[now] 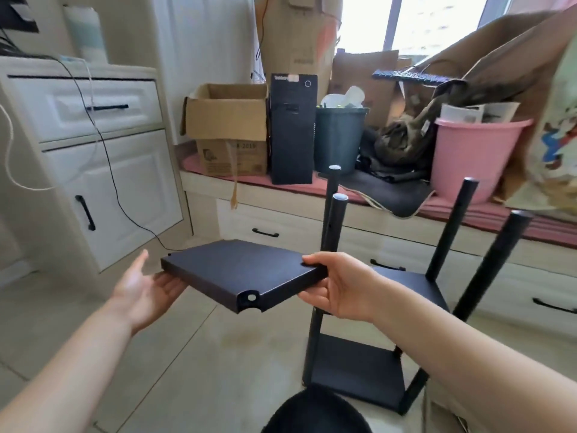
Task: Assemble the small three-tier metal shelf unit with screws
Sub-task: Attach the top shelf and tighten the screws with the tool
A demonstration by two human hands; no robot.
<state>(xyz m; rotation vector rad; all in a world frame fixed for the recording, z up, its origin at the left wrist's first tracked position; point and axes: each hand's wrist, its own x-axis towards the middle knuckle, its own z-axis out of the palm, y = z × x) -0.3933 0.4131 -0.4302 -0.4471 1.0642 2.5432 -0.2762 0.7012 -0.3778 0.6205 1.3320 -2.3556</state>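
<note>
Shelf panel (240, 270), black metal, flat and held level in the middle of the frame above the pale tiled floor (187, 354); notched near corner with a round hole turned toward the camera. Right hand (340, 285) at the panel's right edge, pinching it: thumb on top, fingers curled beneath. Left hand (140, 292) at the panel's left edge, palm up, fingers straight and loosely together, tips slipped just under the rim, thumb raised clear. Both forearms bare, reaching in from the lower corners.

Just right of the panel and behind the right hand, partly built frame (368, 367) standing on the floor: four black upright poles (335, 214) rising from two fitted black shelves, lower one at lower centre-right, upper one mostly hidden by the right wrist. Pole tops free, two of them capped pale. Whether the held panel touches any pole: cannot tell.

Dark rounded shape (315, 414) at the bottom edge, unidentifiable.

Farther back, across the middle of the frame, low bench with drawers (265, 226) and a reddish cushion on top, carrying an open cardboard box (228, 126), tall black box (292, 129), dark bin (338, 135), pink bucket (471, 154), piled cloth and more cardboard. Upper left: white cabinet (103, 170) with black handles, black cable trailing down its front. Upper right: bright window (437, 23).
</note>
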